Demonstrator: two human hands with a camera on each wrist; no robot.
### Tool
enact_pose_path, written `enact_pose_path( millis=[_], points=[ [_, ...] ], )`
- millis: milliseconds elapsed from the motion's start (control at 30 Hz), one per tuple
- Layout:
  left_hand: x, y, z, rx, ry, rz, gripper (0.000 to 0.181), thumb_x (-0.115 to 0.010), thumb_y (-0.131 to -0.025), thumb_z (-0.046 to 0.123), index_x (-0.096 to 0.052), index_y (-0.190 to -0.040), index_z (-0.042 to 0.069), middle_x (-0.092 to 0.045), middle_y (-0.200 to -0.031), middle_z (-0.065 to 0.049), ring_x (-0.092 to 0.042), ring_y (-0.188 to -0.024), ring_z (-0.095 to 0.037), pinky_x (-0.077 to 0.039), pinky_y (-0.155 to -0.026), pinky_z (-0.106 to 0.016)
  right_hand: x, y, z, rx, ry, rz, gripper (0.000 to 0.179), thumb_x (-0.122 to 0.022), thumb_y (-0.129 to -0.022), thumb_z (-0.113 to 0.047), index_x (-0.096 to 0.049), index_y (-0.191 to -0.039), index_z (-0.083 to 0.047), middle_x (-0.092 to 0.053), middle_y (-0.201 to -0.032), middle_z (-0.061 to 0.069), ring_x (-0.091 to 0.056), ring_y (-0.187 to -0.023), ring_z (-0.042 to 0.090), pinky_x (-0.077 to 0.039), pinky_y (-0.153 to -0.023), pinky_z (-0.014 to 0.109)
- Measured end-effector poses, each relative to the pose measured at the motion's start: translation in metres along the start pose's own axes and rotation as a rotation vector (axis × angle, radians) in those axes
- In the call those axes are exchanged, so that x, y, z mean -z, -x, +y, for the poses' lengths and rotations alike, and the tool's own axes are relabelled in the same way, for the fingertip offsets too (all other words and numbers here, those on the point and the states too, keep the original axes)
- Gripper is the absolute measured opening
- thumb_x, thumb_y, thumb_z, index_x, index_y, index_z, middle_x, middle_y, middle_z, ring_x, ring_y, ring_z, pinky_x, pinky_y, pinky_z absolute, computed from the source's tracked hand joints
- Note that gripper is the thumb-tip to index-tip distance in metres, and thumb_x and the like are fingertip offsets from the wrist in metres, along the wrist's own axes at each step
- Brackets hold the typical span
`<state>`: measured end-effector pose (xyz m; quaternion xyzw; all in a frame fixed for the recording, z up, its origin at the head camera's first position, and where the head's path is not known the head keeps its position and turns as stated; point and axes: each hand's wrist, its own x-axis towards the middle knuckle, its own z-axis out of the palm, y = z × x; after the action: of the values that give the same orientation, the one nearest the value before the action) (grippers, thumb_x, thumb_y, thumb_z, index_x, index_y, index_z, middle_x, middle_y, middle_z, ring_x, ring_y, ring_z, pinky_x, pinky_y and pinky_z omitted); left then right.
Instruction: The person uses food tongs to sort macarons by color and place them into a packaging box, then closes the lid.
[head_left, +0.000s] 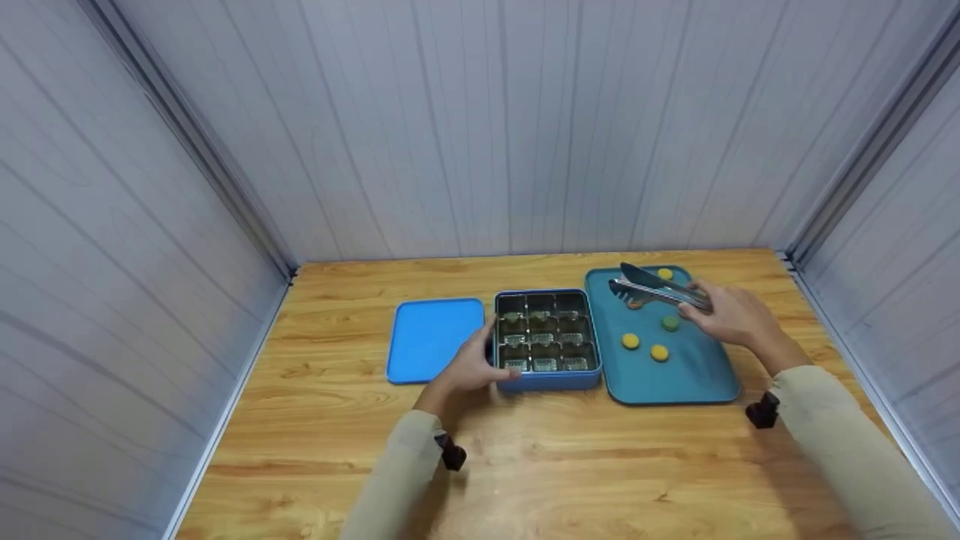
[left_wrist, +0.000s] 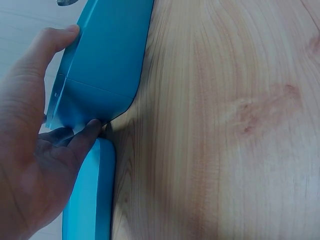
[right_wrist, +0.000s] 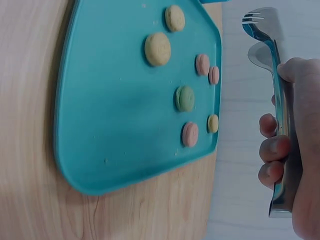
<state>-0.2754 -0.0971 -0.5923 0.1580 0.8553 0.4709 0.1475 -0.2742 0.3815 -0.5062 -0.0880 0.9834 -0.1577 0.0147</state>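
My left hand (head_left: 472,365) grips the front-left corner of a blue box (head_left: 551,382), thumb on the front side and fingers along the left side. Inside the box is an insert with nine compartments; small greenish rounds show in the back-left and back-middle ones. In my right hand (head_left: 731,313) is a pair of metal serving tongs (right_wrist: 281,110), one end forked and the other spoon-shaped. Its tips are spread apart over the back of a teal tray (head_left: 675,382), with nothing between them. Yellow macarons (head_left: 630,341), a green macaron (head_left: 670,323) and pink macarons (right_wrist: 190,134) lie scattered on the tray.
A flat blue lid (head_left: 427,341) lies on the wooden table (head_left: 322,435) left of the box. The tray stands close against the box's right side. Pale panelled walls (head_left: 480,127) enclose the table at the back and both sides.
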Motion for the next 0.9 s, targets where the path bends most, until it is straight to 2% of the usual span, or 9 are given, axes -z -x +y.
enact_pose_path(
  millis=[233,433,567,700,733,833,900],
  points=[
    [0.001,0.0,0.002,-0.021,0.035,0.01,0.128,-0.097,-0.088,0.028,-0.014,-0.183,0.01,-0.027,-0.185,-0.027,-0.028,-0.173,-0.047,-0.026,-0.141,-0.064,0.002,0.008,0.015,0.016,-0.001,0.025,0.055,-0.065,-0.114,-0.041,-0.065,-0.149,0.001,-0.063,-0.078,0.012,-0.053,-0.064,0.021,-0.038,-0.059,0.034],
    [0.002,0.001,0.003,-0.017,0.035,0.01,0.128,-0.098,-0.088,0.028,-0.014,-0.183,0.01,-0.03,-0.184,-0.028,-0.031,-0.171,-0.047,-0.028,-0.141,-0.063,0.004,0.016,0.029,0.004,-0.005,-0.005,0.057,-0.061,-0.115,-0.044,-0.063,-0.148,0.002,-0.061,-0.077,0.009,-0.052,-0.062,0.02,-0.038,-0.056,0.035],
    [0.001,0.0,0.002,-0.011,0.037,0.001,0.128,-0.097,-0.089,0.029,-0.012,-0.183,0.01,-0.028,-0.184,-0.028,-0.031,-0.171,-0.047,-0.029,-0.141,-0.063,0.006,0.021,0.035,-0.006,-0.011,-0.006,0.053,-0.063,-0.114,-0.04,-0.063,-0.148,0.002,-0.059,-0.073,0.007,-0.05,-0.06,0.019,-0.037,-0.056,0.035],
    [0.0,-0.002,-0.001,-0.021,0.037,-0.009,0.131,-0.098,-0.087,0.036,-0.012,-0.183,0.011,-0.027,-0.185,-0.029,-0.029,-0.172,-0.049,-0.028,-0.14,-0.065,0.008,0.025,0.041,-0.016,-0.009,-0.007,0.053,-0.063,-0.114,-0.039,-0.063,-0.147,0.002,-0.057,-0.07,0.005,-0.049,-0.059,0.019,-0.036,-0.055,0.035],
    [-0.002,-0.005,-0.008,-0.038,0.024,-0.002,0.13,-0.097,-0.088,0.041,-0.014,-0.183,0.011,-0.03,-0.183,-0.03,-0.034,-0.17,-0.049,-0.032,-0.139,-0.064,0.008,0.025,0.042,-0.017,-0.004,-0.005,0.053,-0.063,-0.115,-0.04,-0.063,-0.147,0.002,-0.057,-0.07,0.005,-0.049,-0.059,0.019,-0.036,-0.055,0.035],
    [-0.002,-0.007,-0.015,-0.068,0.001,0.008,0.131,-0.098,-0.086,0.047,-0.016,-0.183,0.012,-0.037,-0.179,-0.029,-0.042,-0.165,-0.047,-0.039,-0.135,-0.06,0.008,0.026,0.045,-0.021,0.009,-0.009,0.055,-0.062,-0.115,-0.042,-0.063,-0.147,0.002,-0.059,-0.071,0.005,-0.05,-0.059,0.019,-0.036,-0.055,0.035],
    [-0.002,-0.008,-0.016,-0.074,0.012,0.011,0.131,-0.098,-0.086,0.046,-0.016,-0.182,0.011,-0.038,-0.178,-0.029,-0.044,-0.163,-0.046,-0.041,-0.134,-0.06,0.006,0.025,0.046,-0.022,0.018,-0.011,0.055,-0.062,-0.114,-0.042,-0.063,-0.147,0.002,-0.06,-0.073,0.005,-0.05,-0.06,0.019,-0.036,-0.056,0.034]
  ],
)
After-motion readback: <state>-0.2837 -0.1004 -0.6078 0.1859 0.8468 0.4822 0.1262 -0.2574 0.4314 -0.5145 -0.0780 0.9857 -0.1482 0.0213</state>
